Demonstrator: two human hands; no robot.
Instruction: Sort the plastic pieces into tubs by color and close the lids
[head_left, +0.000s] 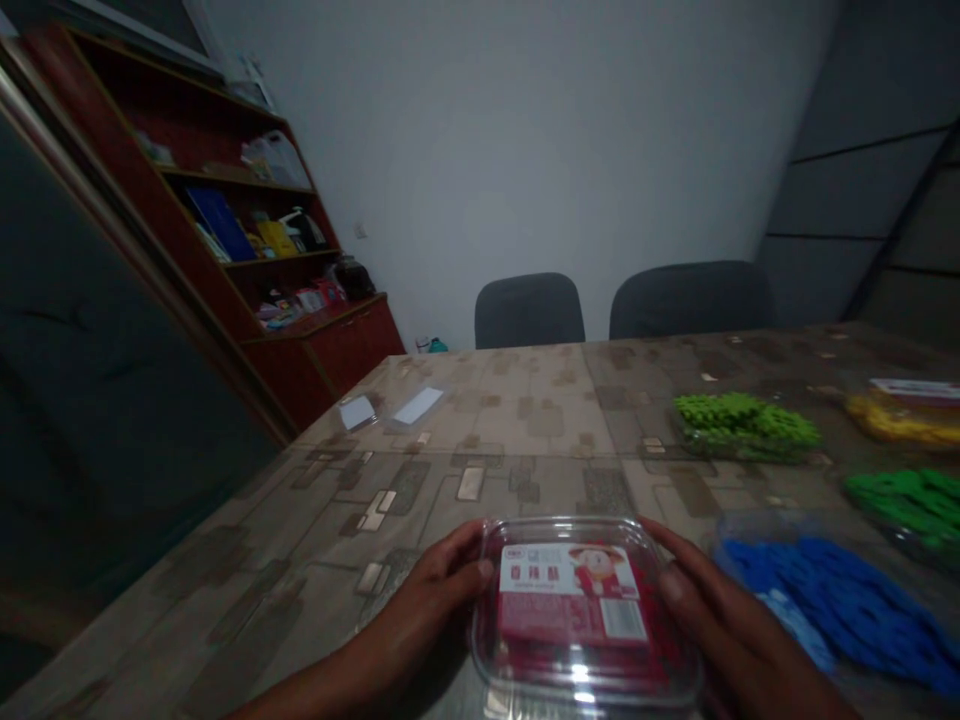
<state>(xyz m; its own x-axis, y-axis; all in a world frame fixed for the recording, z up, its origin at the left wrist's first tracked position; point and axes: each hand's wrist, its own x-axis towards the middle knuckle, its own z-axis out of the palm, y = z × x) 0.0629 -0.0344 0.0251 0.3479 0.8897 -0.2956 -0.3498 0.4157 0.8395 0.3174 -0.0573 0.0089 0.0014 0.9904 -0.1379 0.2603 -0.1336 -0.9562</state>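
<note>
Right hand point(739, 635) grips box point(574, 620) edge, blue pieces point(855, 605) just beside

dim overall | glare on clear lid point(585, 625) | soft blur | edges stretched

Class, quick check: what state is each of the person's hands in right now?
Left hand: closed on the left side of the clear container.
Right hand: closed on the same container's right side.

Two hands point(439, 590) and five plastic containers point(570, 625) span bottom centre to right edge. Two chairs point(529, 312) show above, two white rectangles point(418, 406) left.
</note>
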